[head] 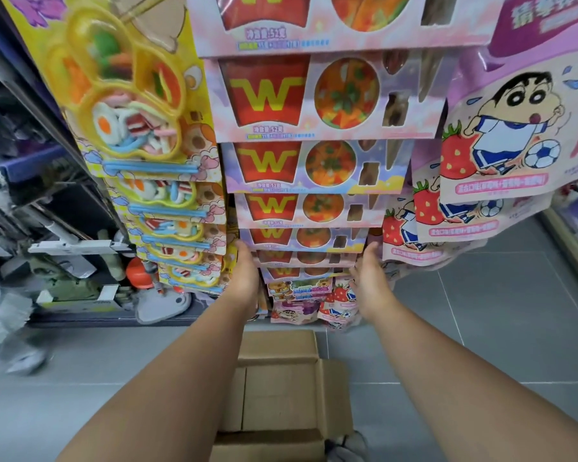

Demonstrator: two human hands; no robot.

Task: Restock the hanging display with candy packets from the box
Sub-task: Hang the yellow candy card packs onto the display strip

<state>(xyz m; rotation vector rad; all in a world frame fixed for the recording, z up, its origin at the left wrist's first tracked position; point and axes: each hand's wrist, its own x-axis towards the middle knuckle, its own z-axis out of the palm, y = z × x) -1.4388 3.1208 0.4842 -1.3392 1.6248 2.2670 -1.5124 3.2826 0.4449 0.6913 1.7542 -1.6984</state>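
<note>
A column of pink candy packets with a red "W" carton print (327, 98) hangs down the middle of the display. My left hand (247, 278) is on the left edge of one low packet (309, 258) in that column. My right hand (367, 278) is on its right edge. The packet is held between them, close against the ones above. The open cardboard box (281, 388) lies on the floor under my forearms, and the part I can see holds nothing.
Yellow tray candy packets (131, 105) hang in the left column and cartoon strawberry bags (501, 135) in the right one. Small mixed bags (307, 298) sit at the display's foot. Dark shelving with goods (47, 228) fills the left. Grey tile floor (481, 311) lies to the right.
</note>
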